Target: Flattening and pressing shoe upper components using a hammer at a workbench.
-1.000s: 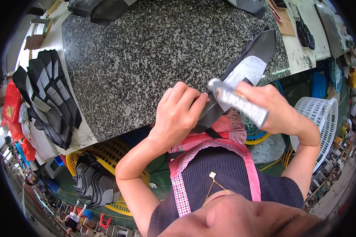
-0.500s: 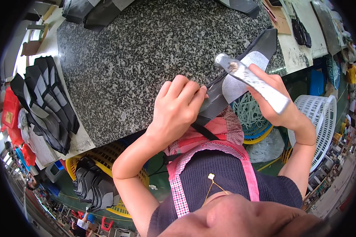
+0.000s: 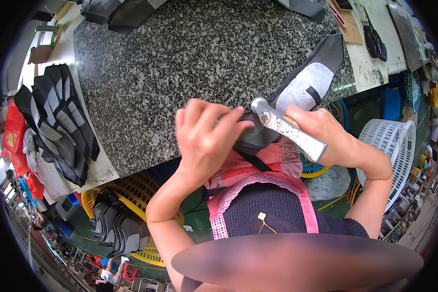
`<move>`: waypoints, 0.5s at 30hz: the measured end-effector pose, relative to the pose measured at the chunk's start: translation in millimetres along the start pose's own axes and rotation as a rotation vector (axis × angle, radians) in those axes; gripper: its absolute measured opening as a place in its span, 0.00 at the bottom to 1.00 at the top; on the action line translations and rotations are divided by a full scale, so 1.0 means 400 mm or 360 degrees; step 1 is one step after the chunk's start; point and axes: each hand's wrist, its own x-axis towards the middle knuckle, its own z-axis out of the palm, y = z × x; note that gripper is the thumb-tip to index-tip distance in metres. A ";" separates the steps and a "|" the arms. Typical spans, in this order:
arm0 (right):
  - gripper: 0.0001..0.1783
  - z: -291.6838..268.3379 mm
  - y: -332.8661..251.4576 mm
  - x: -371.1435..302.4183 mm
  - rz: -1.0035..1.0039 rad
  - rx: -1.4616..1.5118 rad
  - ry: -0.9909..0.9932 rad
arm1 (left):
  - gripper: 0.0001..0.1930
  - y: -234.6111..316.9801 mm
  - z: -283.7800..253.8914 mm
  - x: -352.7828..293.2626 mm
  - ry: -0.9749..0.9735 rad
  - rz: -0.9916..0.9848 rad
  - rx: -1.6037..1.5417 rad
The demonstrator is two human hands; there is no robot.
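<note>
A black leather-like piece (image 3: 330, 52) with a pale grey backing patch (image 3: 297, 91) lies slantwise over the near right edge of the speckled stone slab. My left hand (image 3: 204, 138) is at its near end, thumb and forefinger pinching the black edge while the other fingers are raised and bent. In my right hand (image 3: 326, 136) is a hammer, gripped close below its head. The worn silver hammer head (image 3: 289, 127) hangs over the piece, its round face beside my left fingertips. My right fist hides most of the handle.
Stacked black and grey pieces (image 3: 58, 121) lie on the left side table. More fill a yellow basket (image 3: 143, 194) below. A white basket (image 3: 389, 146) stands at right. Further dark pieces (image 3: 131, 17) rest on the slab's (image 3: 180, 63) far edge.
The hammer has come down and leftward, closer to my left fingers. My left hand has tilted up, its fingers spreading more. More of the pale patch shows, with a small black strip on it.
</note>
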 end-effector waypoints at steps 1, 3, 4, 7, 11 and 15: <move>0.12 0.006 0.006 -0.001 0.0004 -0.0037 0.0004 | 0.11 -0.003 0.003 -0.006 0.0001 0.0001 0.0002; 0.12 -0.003 0.013 0.011 0.0086 0.0188 0.0102 | 0.10 -0.010 0.014 -0.025 -0.0036 -0.0253 -0.0276; 0.13 0.000 0.025 0.013 -0.0014 0.0043 0.0194 | 0.08 0.001 0.016 -0.027 -0.0014 -0.0306 -0.0288; 0.13 -0.018 -0.017 0.006 -0.0114 0.0011 0.0347 | 0.08 0.015 0.019 -0.031 0.0060 -0.0273 -0.0194; 0.22 -0.002 0.009 0.011 -0.0152 -0.0082 -0.0051 | 0.08 0.027 0.020 -0.036 0.0068 -0.0124 -0.0044; 0.17 -0.007 -0.017 0.020 -0.0236 -0.0033 0.0286 | 0.08 0.044 0.019 -0.046 0.0014 0.0049 0.0130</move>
